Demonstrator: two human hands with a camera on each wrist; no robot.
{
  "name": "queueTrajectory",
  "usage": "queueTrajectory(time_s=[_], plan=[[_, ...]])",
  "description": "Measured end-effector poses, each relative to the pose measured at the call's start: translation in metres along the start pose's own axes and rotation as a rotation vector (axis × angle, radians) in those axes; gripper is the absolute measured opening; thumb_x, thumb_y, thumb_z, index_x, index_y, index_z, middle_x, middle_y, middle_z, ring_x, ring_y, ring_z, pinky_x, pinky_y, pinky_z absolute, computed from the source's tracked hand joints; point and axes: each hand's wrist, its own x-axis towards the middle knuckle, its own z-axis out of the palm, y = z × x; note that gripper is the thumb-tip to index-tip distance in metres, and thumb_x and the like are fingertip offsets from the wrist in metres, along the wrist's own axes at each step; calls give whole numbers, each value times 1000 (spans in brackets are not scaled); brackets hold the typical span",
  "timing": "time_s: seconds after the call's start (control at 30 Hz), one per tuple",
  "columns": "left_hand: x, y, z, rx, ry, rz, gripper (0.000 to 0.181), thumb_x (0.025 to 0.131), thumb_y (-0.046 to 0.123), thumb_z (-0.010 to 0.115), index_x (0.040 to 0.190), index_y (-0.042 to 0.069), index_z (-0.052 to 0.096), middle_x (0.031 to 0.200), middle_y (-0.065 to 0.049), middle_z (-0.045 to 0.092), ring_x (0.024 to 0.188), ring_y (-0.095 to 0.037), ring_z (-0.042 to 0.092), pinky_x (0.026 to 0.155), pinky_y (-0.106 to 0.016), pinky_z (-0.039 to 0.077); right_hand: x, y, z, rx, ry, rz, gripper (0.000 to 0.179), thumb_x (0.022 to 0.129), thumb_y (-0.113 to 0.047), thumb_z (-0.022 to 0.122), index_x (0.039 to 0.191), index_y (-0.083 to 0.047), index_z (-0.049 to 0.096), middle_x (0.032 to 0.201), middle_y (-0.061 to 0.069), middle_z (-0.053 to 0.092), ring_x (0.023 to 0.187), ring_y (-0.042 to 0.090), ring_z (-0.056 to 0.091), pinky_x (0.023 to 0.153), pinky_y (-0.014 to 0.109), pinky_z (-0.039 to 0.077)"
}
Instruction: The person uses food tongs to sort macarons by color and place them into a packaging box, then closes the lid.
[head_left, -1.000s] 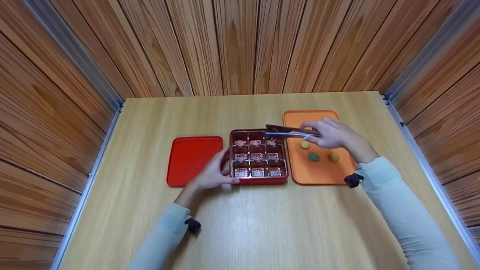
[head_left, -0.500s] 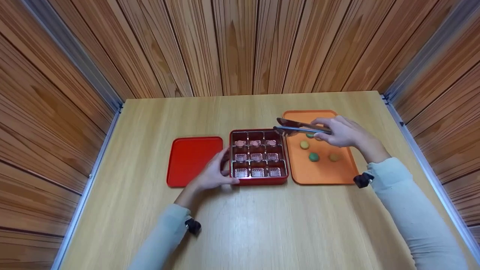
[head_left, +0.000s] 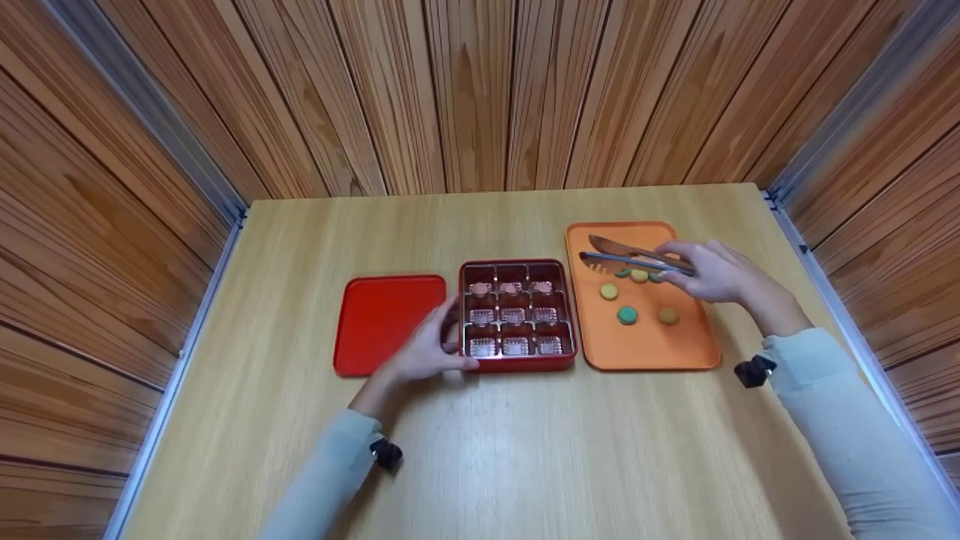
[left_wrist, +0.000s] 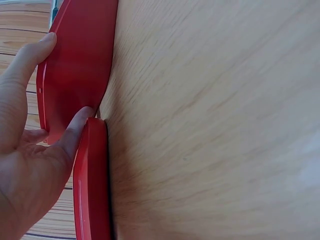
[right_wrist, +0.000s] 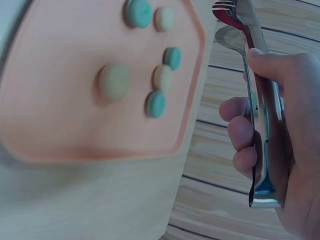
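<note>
My left hand (head_left: 427,346) rests against the red box (head_left: 525,363), its thumb at the front left corner and other fingers along the left wall. In the left wrist view its fingers look mostly straight. Clear dividers split the box into several compartments; the back row holds pinkish macarons (head_left: 511,288). My right hand (head_left: 716,271) grips metal tongs (right_wrist: 270,107), whose spread tips point left over the orange tray (head_left: 649,351), with nothing visible between them. On that tray lie a green macaron (head_left: 627,316), a brown macaron (head_left: 667,316), a yellow macaron (head_left: 608,291) and others partly behind the tongs.
A flat red lid (head_left: 382,319) lies left of the box, partly behind my left hand. The orange tray stands close to the box's right side. Wooden panels (head_left: 480,90) rise behind and at both sides of the table (head_left: 517,457).
My right hand has drawn the tongs rightward, from above the box's back right compartment to above the orange tray, and their tips have spread. The left hand and the box stay put.
</note>
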Motion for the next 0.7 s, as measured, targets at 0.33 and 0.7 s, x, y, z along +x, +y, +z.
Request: queueTrajectory(time_s=[0.33, 0.7], plan=[[1, 0, 1, -42, -13, 15, 119, 89, 21, 95, 181, 11, 20, 177, -19, 42, 164, -38, 40, 142, -63, 30, -8, 17, 1, -5, 7, 44, 53, 113, -34, 69, 158, -7, 60, 70, 1, 51, 53, 17, 46, 50, 27, 34], [2, -2, 1, -32, -11, 2, 121, 89, 23, 97, 181, 12, 19, 179, -18, 41, 167, -38, 37, 144, -64, 23, -4, 28, 9, 36, -40, 126, 60, 114, -42, 65, 162, -9, 54, 74, 3, 56, 54, 19, 52, 50, 27, 40]])
